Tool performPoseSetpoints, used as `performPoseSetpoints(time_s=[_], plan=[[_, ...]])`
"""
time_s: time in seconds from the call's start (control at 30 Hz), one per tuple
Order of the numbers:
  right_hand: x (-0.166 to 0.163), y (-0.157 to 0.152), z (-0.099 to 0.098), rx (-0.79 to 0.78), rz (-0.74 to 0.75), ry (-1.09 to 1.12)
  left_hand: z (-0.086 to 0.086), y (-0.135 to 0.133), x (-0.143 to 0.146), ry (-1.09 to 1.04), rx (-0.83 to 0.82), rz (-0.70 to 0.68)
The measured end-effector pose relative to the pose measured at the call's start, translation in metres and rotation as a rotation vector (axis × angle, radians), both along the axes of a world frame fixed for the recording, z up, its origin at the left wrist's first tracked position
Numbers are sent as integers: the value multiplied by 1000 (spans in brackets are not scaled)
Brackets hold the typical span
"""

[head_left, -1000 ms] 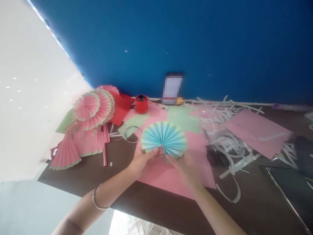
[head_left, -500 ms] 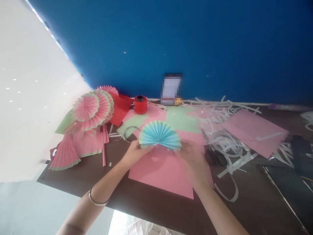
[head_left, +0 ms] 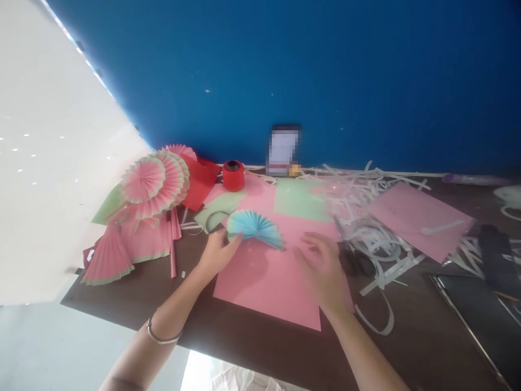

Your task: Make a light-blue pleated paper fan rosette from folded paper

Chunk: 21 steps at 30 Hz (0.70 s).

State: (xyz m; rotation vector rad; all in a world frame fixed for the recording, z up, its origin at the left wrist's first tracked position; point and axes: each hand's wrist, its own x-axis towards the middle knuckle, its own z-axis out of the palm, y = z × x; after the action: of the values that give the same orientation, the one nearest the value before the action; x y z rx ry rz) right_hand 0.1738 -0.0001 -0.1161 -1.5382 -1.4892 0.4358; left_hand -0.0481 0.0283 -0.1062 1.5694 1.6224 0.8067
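Note:
A pleated paper fan, blue with a pale green rim, is spread part way over a pink paper sheet. My left hand pinches the fan's left end between thumb and fingers. To the right, my right hand is apart from the fan, its fingers spread and somewhat blurred, with nothing in them. Beneath the hands, the pink sheet lies near the table's front edge. Just beyond the right hand, dark scissor handles are partly covered by paper strips.
Pink and green pleated rosettes stand at the left, near a pink fan. A red tape roll sits by the blue wall. White paper strips and a pink sheet lie right, with a dark flat device in front.
My right hand has let go of the fan's right end and opened. The fan has folded in a little, its right side dropping, while my left hand keeps its hold.

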Motion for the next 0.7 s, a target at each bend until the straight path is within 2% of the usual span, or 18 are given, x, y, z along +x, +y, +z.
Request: performPoseSetpoints(time_s=[0.23,0.4,0.53,0.7], plan=[[-12,-5,4,12,237,-268,2,1,1,21,102,49],[-21,1,5,43,363,-323,-5,3,1,19,7,46],[-33,19,-2,83,456,-383,-8,4,2,18,-3,58],[-42,41,-16,106,445,-404,-10,4,3,15,9,51]])
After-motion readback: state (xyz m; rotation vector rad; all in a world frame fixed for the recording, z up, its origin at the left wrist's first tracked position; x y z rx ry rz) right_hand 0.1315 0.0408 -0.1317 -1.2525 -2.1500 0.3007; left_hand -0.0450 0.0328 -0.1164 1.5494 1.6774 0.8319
